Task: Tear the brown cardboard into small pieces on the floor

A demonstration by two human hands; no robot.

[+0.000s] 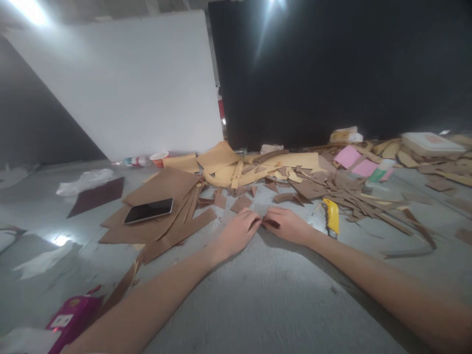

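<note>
My left hand and my right hand meet low over the grey tabletop, fingertips nearly touching. Both are closed in a pinch. Whatever lies between the fingers is hidden or too small to make out. Just beyond them sits a small brown cardboard scrap. To the right of my right hand is a yellow utility knife. A stack of brown cardboard sheets lies left of my left hand, with a black-screened phone on top.
Cut cardboard strips heap up at the right. Yellowish sheets, pink paper and a green-labelled bottle lie behind. A paper cup stands at the back. A magenta device is near the left front. Upright panels close off the back.
</note>
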